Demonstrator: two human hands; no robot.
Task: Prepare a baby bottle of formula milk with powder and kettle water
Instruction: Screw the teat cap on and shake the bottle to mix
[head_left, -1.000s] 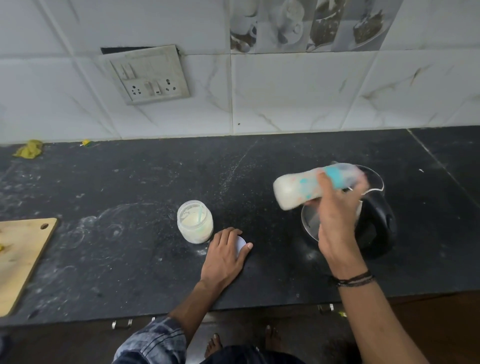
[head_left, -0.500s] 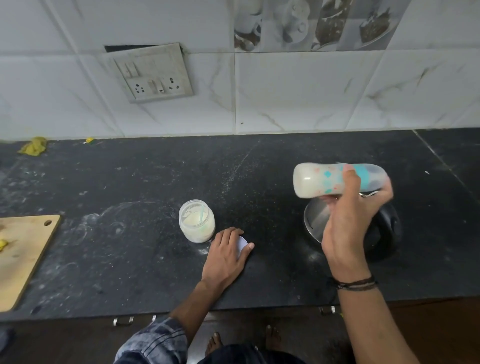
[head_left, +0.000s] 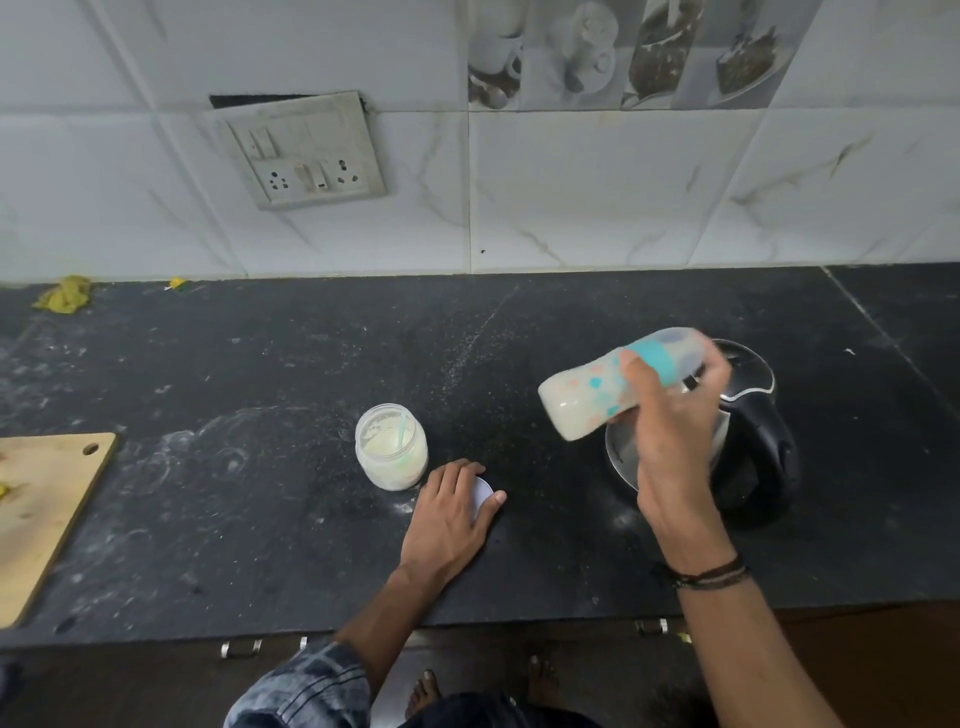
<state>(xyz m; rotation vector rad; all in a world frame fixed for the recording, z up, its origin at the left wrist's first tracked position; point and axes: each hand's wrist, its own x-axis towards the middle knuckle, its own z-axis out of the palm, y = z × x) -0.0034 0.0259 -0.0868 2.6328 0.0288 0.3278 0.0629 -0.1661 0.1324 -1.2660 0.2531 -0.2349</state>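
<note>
My right hand grips a baby bottle with a teal collar and clear cap, held nearly sideways in the air, its milky base tipped down to the left. Under it stands a black kettle with its lid open. An open clear jar of white powder, with a pale scoop inside, stands on the dark counter. Just right of the jar my left hand rests flat on a round white lid, fingers relaxed.
A wooden cutting board lies at the counter's left edge. Yellow scraps sit by the tiled wall at the back left. A switch and socket plate hangs on the wall. Powder smears mark the counter.
The bottle has swung in my right hand, from level half a second ago to base tilted down-left now. My left hand stays on the lid.
</note>
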